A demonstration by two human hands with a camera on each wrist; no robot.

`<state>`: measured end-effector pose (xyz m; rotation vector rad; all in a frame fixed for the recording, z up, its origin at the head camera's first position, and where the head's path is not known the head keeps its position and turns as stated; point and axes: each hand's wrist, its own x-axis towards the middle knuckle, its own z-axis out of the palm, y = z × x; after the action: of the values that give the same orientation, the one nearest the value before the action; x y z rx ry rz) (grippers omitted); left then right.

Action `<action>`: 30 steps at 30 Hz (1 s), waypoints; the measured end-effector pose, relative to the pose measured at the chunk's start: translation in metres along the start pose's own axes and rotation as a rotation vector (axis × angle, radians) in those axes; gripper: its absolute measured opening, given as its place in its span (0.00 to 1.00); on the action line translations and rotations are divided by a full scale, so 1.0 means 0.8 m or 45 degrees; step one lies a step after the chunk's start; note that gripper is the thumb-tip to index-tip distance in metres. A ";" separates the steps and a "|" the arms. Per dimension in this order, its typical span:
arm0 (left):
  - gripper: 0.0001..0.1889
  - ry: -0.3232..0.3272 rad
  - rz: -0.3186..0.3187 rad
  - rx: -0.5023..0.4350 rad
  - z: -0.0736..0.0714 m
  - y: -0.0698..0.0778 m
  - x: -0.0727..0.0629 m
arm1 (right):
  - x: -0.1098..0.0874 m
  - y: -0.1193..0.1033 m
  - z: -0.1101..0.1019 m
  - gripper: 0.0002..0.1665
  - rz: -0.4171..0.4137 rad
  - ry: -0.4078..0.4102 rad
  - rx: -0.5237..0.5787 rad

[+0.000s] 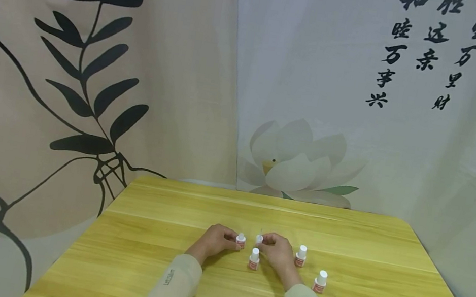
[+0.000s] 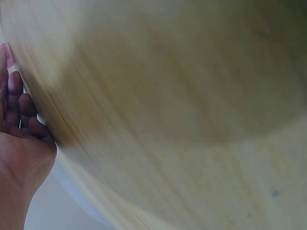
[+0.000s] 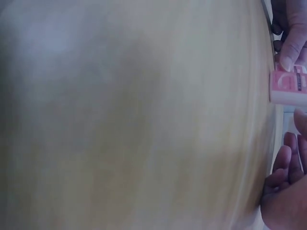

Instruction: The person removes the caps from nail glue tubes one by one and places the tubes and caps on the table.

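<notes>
Near the table's middle, my left hand (image 1: 219,240) grips a small white bottle (image 1: 240,242) with a red label. That hand (image 2: 24,139) shows at the edge of the left wrist view, fingers curled. Just to the right, my right hand (image 1: 276,252) pinches a small white piece (image 1: 259,239) with a thin tip pointing up; its exact kind is unclear. A capped bottle (image 1: 254,259) stands upright in front, between the hands. In the right wrist view a pink-labelled bottle (image 3: 288,88) lies between the right hand (image 3: 285,191) and the left hand's thumb (image 3: 289,55).
Two more white-capped bottles stand upright right of the right hand: one close by (image 1: 301,256), another nearer the front beside the right sleeve (image 1: 319,281). The wooden table (image 1: 150,238) reaches back to a printed curtain (image 1: 183,84).
</notes>
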<state>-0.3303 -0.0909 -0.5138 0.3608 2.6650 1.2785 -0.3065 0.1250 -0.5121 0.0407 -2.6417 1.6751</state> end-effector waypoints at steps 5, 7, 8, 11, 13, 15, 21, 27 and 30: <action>0.09 -0.002 0.004 -0.005 0.000 0.001 -0.001 | 0.000 0.002 0.001 0.12 -0.019 0.005 -0.033; 0.09 -0.002 0.005 0.000 0.000 0.001 -0.001 | 0.001 0.003 0.001 0.11 -0.012 0.001 -0.047; 0.09 -0.003 0.005 0.003 0.000 0.001 0.000 | 0.002 0.003 0.002 0.10 -0.009 -0.002 -0.055; 0.10 -0.001 0.004 0.017 0.000 0.001 0.000 | 0.003 0.004 0.003 0.09 0.010 -0.009 -0.075; 0.10 0.000 0.005 0.024 0.000 0.001 0.000 | 0.004 0.004 0.004 0.09 0.019 -0.012 -0.089; 0.11 0.001 0.008 0.026 0.000 0.001 0.000 | 0.004 0.004 0.004 0.08 0.013 -0.015 -0.109; 0.10 0.003 0.008 0.001 0.000 0.001 -0.001 | 0.002 0.002 0.004 0.07 -0.004 -0.021 -0.168; 0.09 0.008 0.021 0.002 0.001 0.002 -0.001 | 0.000 0.003 0.005 0.07 -0.045 -0.017 -0.215; 0.09 0.008 0.014 0.001 0.001 0.002 -0.001 | 0.001 0.005 0.006 0.07 -0.056 -0.012 -0.224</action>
<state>-0.3291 -0.0897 -0.5132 0.3726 2.6722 1.2836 -0.3073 0.1226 -0.5174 0.1042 -2.7614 1.4269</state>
